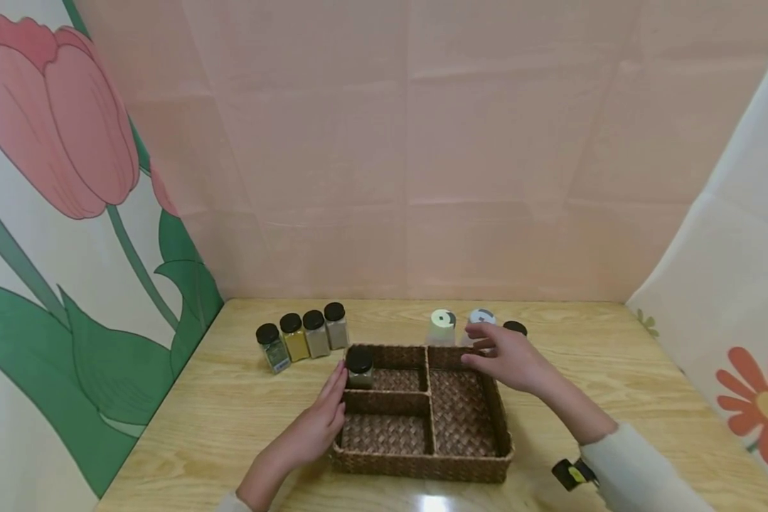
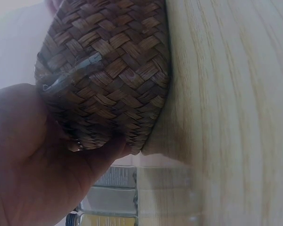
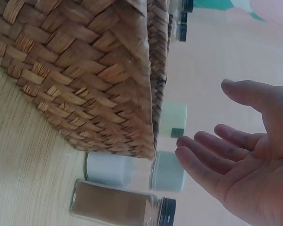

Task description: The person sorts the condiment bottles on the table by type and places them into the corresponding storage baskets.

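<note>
A brown woven basket [image 1: 422, 466] with three compartments sits on the table. My left hand [image 1: 320, 423] lies along its left side, fingers mostly straight against the outer wall [image 2: 108, 75]. Inside the back left compartment stands a spice jar [image 1: 360, 366] with a black lid. Over the basket's back right corner hovers my right hand [image 1: 508, 355], fingers spread and loosely bent, holding nothing. Just beyond that hand are a jar with a pale green-white lid [image 1: 443, 323], one with a white lid [image 1: 482, 317] and a black-lidded jar of brown powder [image 3: 113, 202].
Several black-lidded spice jars [image 1: 316, 334] stand in a slanted row behind the basket to the left, one with yellow contents [image 1: 296, 345]. A pink cloth [image 1: 409, 178] hangs behind the wooden table [image 1: 185, 441]. Flower-printed cloths [image 1: 57, 142] hang at both sides.
</note>
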A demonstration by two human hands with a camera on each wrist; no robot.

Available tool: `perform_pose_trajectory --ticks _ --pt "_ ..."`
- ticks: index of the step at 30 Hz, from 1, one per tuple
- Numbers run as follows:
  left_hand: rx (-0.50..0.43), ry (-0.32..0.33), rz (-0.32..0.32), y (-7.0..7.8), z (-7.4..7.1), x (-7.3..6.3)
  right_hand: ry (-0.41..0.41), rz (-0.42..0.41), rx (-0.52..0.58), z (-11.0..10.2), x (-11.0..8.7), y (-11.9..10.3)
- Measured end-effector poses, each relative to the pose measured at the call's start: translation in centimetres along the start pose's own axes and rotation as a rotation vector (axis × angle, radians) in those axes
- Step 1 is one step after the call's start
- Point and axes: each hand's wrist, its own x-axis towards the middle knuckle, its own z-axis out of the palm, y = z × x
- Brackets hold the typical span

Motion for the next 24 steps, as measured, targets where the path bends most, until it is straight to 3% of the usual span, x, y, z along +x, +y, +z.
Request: perform_pose_trajectory --ticks 24 --pt "-0.009 0.003 0.004 -0.2 0.1 0.0 0.004 0.056 -0.001 -0.7 -1.7 2.1"
